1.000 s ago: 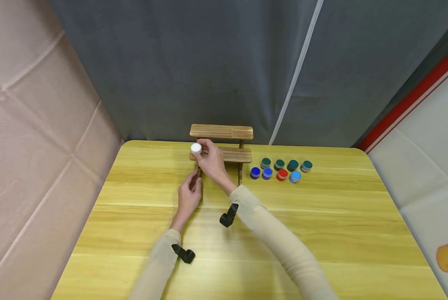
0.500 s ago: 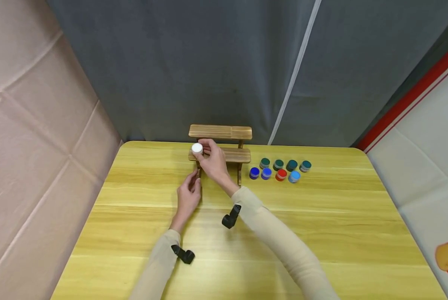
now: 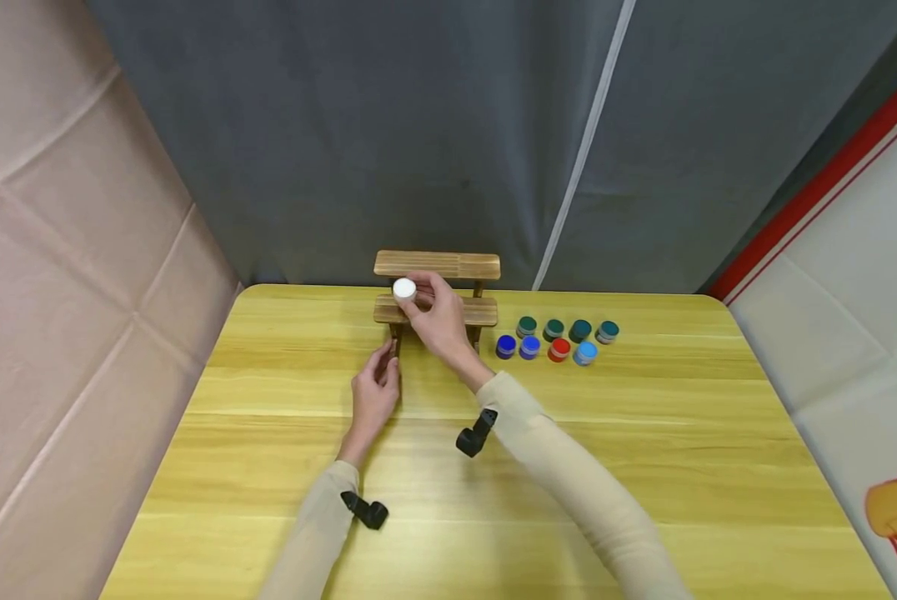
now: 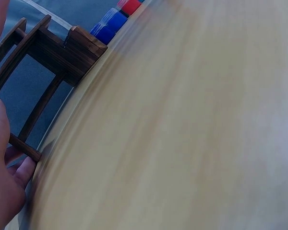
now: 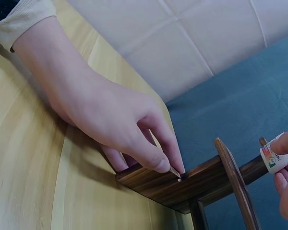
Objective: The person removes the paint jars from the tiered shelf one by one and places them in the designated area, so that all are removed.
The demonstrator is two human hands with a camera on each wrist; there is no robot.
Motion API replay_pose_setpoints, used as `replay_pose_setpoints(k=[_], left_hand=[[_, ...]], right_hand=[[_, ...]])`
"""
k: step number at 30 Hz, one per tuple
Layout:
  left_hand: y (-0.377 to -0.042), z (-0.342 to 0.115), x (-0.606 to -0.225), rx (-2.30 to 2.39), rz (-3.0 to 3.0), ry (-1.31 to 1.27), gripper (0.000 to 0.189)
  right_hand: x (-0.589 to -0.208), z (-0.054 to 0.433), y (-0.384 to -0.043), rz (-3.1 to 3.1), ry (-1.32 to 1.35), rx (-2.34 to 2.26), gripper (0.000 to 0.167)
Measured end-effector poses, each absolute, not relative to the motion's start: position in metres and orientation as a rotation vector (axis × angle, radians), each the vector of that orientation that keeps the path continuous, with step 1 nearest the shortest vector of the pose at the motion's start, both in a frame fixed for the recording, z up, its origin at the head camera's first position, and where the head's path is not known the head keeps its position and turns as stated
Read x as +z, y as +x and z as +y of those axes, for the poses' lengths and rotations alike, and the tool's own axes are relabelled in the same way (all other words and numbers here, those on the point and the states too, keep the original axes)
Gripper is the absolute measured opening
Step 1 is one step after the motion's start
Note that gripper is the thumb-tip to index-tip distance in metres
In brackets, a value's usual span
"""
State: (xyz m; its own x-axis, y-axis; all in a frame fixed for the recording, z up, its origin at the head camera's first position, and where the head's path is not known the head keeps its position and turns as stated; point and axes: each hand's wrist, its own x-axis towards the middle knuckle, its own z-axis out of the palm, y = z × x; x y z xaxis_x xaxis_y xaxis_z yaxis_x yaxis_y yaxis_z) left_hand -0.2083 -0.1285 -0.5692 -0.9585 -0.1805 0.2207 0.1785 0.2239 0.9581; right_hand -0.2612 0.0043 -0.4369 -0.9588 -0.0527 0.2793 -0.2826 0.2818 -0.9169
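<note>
A brown two-tier wooden display rack [image 3: 437, 264] stands at the back of the table. My left hand [image 3: 373, 402] pinches the lower end of its left side frame; the right wrist view shows thumb and forefinger on the edge of that side board [image 5: 156, 184]. Between thumb and fingers, my right hand [image 3: 443, 323] holds a small paint jar [image 3: 404, 289] with a white lid, over the left part of the lower shelf [image 3: 480, 312]. In the right wrist view the jar's printed label [image 5: 273, 160] faces the camera, and the right hand is partly cut off.
Right of the rack stand two rows of small paint jars: several dark green ones [image 3: 553, 331] behind, with dark blue [image 3: 505, 347], violet-blue [image 3: 529, 347], red [image 3: 558, 350] and light blue [image 3: 586, 354] in front. A grey curtain [image 3: 358, 150] hangs behind the wooden table [image 3: 568, 467].
My right hand has moved slightly right and farther back, carrying the white-lidded paint jar along the lower shelf. My left hand keeps its grip on the rack.
</note>
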Motion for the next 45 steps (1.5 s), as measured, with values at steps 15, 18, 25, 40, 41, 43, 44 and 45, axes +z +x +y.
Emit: replay_pose_setpoints(k=[15,18,25,40,41,43,44,45], left_hand=[[-0.213,-0.132,-0.571,-1.815,-2.217,-0.018,0.038],[-0.212,-0.132,-0.57,-1.823,-2.219,-0.016,0.038],[-0.211,-0.132,-0.57,-1.811,-2.236,0.009,0.038],[-0.209,-0.131,-0.564,-1.821,-2.251,0.019,0.04],[-0.209,-0.131,-0.564,-1.817,-2.256,0.021,0.04],[-0.205,-0.129,-0.555,-1.823,-2.255,0.024,0.04],[-0.203,-0.128,-0.55,-1.825,-2.257,0.028,0.04],[-0.201,-0.127,-0.545,-1.824,-2.26,0.031,0.04]], right_hand=[[-0.442,0.034,-0.258,-2.294,0.304,1.776,0.039],[-0.442,0.04,-0.257,-2.288,0.287,1.788,0.039],[-0.444,0.049,-0.256,-2.259,0.259,1.798,0.038],[-0.455,0.068,-0.252,-2.211,0.193,1.837,0.038],[-0.456,0.069,-0.252,-2.209,0.188,1.842,0.038],[-0.458,0.072,-0.252,-2.208,0.174,1.846,0.038],[-0.459,0.073,-0.252,-2.209,0.166,1.845,0.038],[-0.459,0.075,-0.252,-2.213,0.161,1.842,0.038]])
